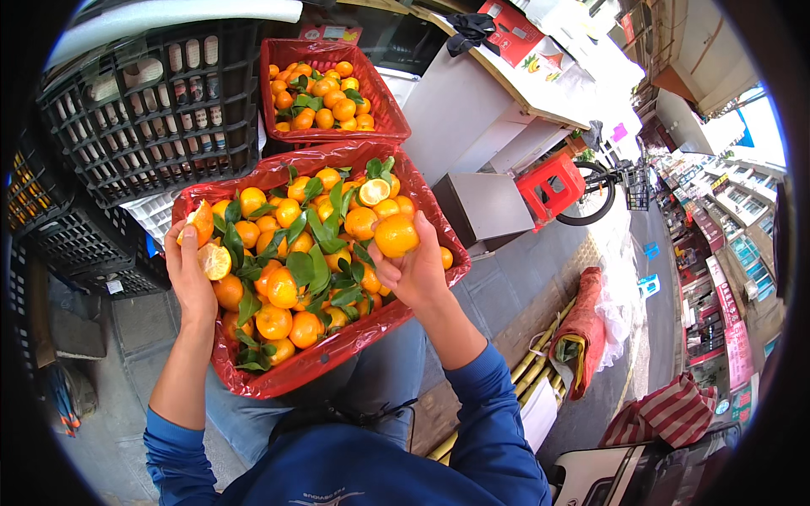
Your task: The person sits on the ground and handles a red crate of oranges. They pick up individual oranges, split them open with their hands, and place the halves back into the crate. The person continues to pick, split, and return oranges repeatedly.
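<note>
My left hand (192, 286) is at the left rim of a red plastic-lined crate (278, 383), with thumb and fingers closed on a piece of opened mandarin (202, 221). Just beside that thumb shows a cut mandarin half (214, 261), flesh side up; whether the hand touches it I cannot tell. Over the crate's right side, my right hand (421, 269) grips a whole orange mandarin (397, 235) between thumb and fingers. Beneath both hands lie many mandarins (284, 288) with green leaves (310, 269). Another cut half (374, 191) rests face up on the pile near the far right.
Behind stands a second red crate (386, 104) of mandarins. Black plastic crates (152, 114) are stacked at left. A grey box (484, 205), a red stool (552, 190) and a bicycle (595, 193) stand to the right. Bundled canes (535, 360) lie on the pavement.
</note>
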{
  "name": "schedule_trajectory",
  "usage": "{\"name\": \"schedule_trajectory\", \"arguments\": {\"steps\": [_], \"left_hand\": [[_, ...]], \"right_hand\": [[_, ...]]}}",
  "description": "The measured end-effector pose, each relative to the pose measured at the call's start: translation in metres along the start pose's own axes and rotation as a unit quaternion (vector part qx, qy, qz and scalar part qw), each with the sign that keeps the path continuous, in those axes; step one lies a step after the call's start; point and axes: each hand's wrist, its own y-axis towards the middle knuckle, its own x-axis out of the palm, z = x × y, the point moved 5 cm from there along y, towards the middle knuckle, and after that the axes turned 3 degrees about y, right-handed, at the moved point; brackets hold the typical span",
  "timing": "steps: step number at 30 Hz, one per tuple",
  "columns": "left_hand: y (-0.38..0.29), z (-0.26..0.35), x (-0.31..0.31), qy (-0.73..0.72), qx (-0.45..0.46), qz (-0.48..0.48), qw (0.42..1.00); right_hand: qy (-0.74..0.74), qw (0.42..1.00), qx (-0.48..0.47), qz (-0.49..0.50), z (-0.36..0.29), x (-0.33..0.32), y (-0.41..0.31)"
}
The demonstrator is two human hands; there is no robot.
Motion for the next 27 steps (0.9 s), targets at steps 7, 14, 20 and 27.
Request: {"name": "schedule_trajectory", "arguments": {"steps": [7, 14, 20, 27], "left_hand": [[-0.001, 0.0, 0.0, 0.004, -0.002, -0.009, 1.0], [-0.003, 0.003, 0.002, 0.019, 0.011, 0.0, 1.0], [-0.003, 0.003, 0.002, 0.005, -0.001, -0.005, 1.0], [-0.004, 0.006, 0.004, 0.024, 0.001, -0.001, 1.0]], "right_hand": [[0.044, 0.993, 0.016, -0.11, 0.004, 0.009, 0.005], [-0.315, 0.923, -0.207, -0.08, -0.007, 0.038, -0.002], [-0.373, 0.898, -0.216, -0.085, -0.007, 0.041, 0.016], [-0.373, 0.901, -0.182, -0.125, -0.028, 0.049, 0.094]]}}
